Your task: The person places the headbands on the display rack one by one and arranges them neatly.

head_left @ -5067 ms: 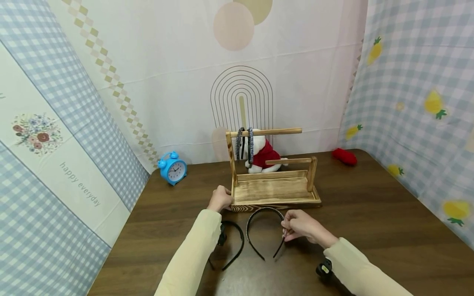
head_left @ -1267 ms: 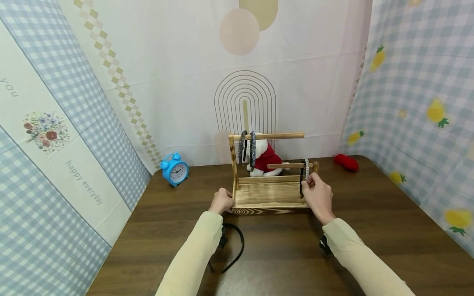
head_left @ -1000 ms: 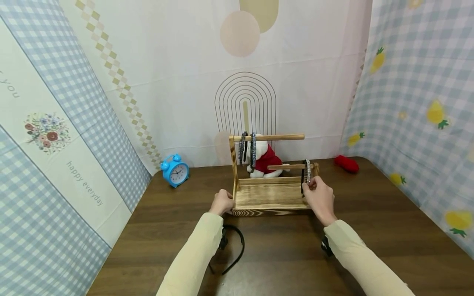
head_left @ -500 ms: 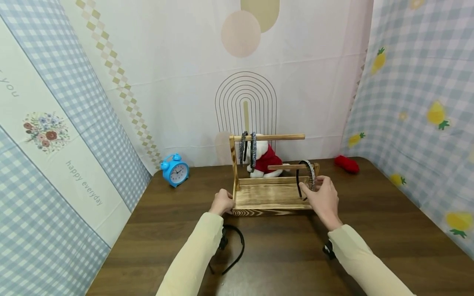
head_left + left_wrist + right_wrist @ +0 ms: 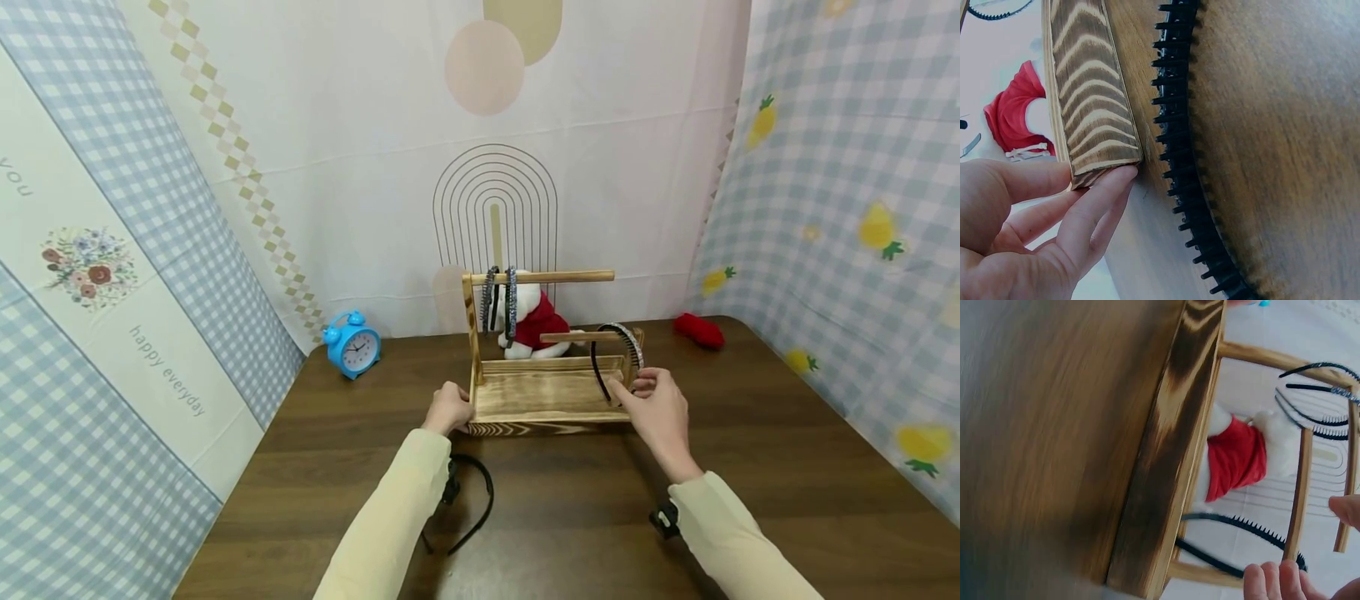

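My left hand [image 5: 447, 407] grips the left front corner of a wooden rack [image 5: 517, 428]; in the left wrist view its fingertips press against the end of the striped board [image 5: 1094, 94]. A toothed headband [image 5: 595, 362] with a sparkly top hangs turned sideways over the rack's lower bar. Beside it my right hand [image 5: 662, 417] has thumb and fingers spread apart, with the fingertips right at the band in the right wrist view. Two more headbands [image 5: 512, 304] hang on the upper bar. A black toothed headband [image 5: 489, 492] lies on the table next to my left sleeve.
Behind the rack sits a white plush toy [image 5: 543, 321] in a red top. A blue alarm clock [image 5: 354, 346] stands at the back left, and a red soft object [image 5: 699, 331] lies at the back right. Patterned cloths [image 5: 337, 100] line the table's far sides.
The sparkly-topped headband went from the table onto the lower bar, then turned to hang sideways. My right hand has loosened from it and shifted slightly right. My left hand stays on the rack.
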Demonstrator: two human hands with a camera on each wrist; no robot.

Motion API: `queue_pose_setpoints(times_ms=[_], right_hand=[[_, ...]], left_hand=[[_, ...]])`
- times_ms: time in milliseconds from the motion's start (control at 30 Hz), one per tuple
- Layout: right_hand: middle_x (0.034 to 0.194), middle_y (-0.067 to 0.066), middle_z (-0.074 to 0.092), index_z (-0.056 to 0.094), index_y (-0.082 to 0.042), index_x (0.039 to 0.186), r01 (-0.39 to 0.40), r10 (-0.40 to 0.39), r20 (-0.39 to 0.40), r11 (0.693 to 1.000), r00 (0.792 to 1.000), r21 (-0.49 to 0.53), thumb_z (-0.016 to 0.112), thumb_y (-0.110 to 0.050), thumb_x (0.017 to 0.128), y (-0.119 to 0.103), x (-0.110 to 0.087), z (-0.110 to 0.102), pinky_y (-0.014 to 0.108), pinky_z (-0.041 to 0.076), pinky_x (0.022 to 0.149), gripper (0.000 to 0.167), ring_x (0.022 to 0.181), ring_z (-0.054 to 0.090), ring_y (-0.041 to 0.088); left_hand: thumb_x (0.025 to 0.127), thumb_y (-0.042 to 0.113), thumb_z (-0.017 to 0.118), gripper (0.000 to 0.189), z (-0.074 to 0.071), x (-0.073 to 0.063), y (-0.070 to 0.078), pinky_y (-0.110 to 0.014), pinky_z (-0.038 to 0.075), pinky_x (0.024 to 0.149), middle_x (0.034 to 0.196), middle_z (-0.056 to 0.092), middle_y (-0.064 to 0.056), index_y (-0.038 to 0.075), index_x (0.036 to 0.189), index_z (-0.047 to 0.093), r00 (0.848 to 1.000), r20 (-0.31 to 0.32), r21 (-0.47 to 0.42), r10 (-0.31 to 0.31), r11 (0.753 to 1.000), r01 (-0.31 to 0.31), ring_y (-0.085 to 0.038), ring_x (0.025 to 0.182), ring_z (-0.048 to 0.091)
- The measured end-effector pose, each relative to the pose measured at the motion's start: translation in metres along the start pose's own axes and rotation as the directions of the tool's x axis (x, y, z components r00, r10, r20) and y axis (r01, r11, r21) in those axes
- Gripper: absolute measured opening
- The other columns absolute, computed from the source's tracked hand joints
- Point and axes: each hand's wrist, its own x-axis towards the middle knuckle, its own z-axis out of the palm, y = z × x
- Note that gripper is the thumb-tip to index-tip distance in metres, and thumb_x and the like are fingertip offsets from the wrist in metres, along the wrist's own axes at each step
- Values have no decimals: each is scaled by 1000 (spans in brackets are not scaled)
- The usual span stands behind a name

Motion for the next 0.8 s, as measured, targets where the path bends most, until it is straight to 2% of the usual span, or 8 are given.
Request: queue_pose_setpoints(times_ms=[200, 267, 333, 400, 467, 600, 667, 800], right_hand=[[108, 17, 69, 60, -1, 119, 19, -18, 133, 1000, 991, -7, 68, -39, 89, -9, -15, 10, 38, 51, 83, 50, 99, 66, 30], [106, 18, 70, 61, 0, 117, 43, -39, 209, 999, 977, -15, 69, -36, 89, -13, -21, 17, 39, 53, 82, 47, 98, 67, 30], [103, 16, 70, 62, 1, 116, 58, -50, 293, 998, 955, -19, 70, -33, 88, -17, -29, 27, 37, 53, 79, 44, 92, 67, 27], [98, 13, 70, 63, 2, 114, 62, -51, 376, 998, 925, -18, 71, -30, 87, -22, -39, 38, 35, 54, 74, 43, 83, 67, 24], [95, 11, 70, 63, 3, 113, 25, -26, 452, 1000, 891, 9, 72, -27, 86, -27, -51, 49, 35, 56, 70, 41, 76, 67, 21], [95, 10, 67, 61, 4, 115, -68, 13, 577, 995, 817, 73, 75, -22, 84, -37, -71, 68, 36, 60, 65, 43, 70, 67, 22], [95, 12, 65, 60, 5, 114, -89, 11, 620, 991, 784, 96, 76, -20, 83, -42, -80, 75, 37, 61, 64, 44, 69, 67, 23], [89, 12, 64, 56, 8, 115, -82, -19, 710, 991, 704, 108, 77, -19, 82, -52, -91, 90, 37, 61, 60, 47, 66, 66, 22]], left_hand=[[80, -10, 53, 21, 0, -1, 1, -35, 61, 53, 82, 68, -23, -10, 88, 71, 1000, 10, 7, -3, 1000, 3, -23, 53, 65], [79, -10, 53, 19, 0, -1, 2, -36, 61, 52, 79, 67, -19, -8, 87, 71, 1000, 6, 10, 2, 1000, -2, -22, 52, 64], [79, -10, 52, 17, 0, 0, 2, -36, 60, 52, 69, 63, -15, -4, 77, 67, 1000, 9, 15, 1, 1000, -1, -23, 51, 63], [79, -10, 52, 20, 0, 0, 3, -35, 59, 50, 57, 54, -9, 2, 64, 59, 1000, 13, 24, -2, 1000, 2, -22, 48, 61], [79, -10, 51, 29, 0, 1, 3, -31, 55, 45, 49, 43, -3, 9, 57, 48, 1000, 14, 29, -4, 1000, 3, -20, 44, 56], [79, -10, 49, 42, 1, 1, 2, -25, 40, 37, 47, 20, 4, 17, 53, 30, 1000, 10, 38, -4, 999, 4, -14, 36, 38], [79, -10, 48, 44, 1, 0, 1, -23, 35, 36, 46, 17, 4, 18, 52, 27, 1000, 4, 43, 1, 999, -2, -14, 36, 33], [78, -9, 50, 41, 0, 0, 1, -22, 38, 36, 41, 32, 3, 16, 49, 35, 1000, -23, 64, 7, 998, -6, -19, 39, 49]])
